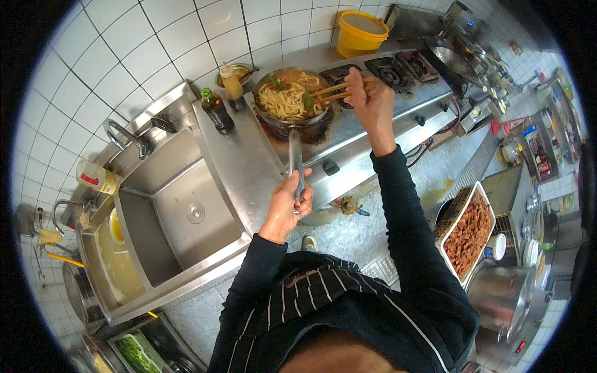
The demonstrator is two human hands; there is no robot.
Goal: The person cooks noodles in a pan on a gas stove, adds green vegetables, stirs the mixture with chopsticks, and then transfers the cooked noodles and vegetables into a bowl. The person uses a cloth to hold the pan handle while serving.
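Note:
On the stove's left burner sits a metal frying pan (294, 120) holding noodles (282, 101), reddish-brown sauce and a few green leaves. My left hand (288, 200) is closed around the pan's long metal handle. Above the stove, to the right of the pan, my right hand (371, 105) grips wooden chopsticks (333, 92), whose tips reach into the pan beside the noodles. A squeeze bottle (232, 84) and a dark sauce bottle with a green cap (217, 111) stand left of the pan. Behind the squeeze bottle is a bowl (242, 72) with a spoon.
A steel sink (196, 186) lies to the left, with a faucet (135, 140) behind it. Bare burners (389, 73) and a yellow bucket (361, 35) are right of the pan. A tray of chopped meat (480, 184) and a large steel pot (499, 293) stand at the right.

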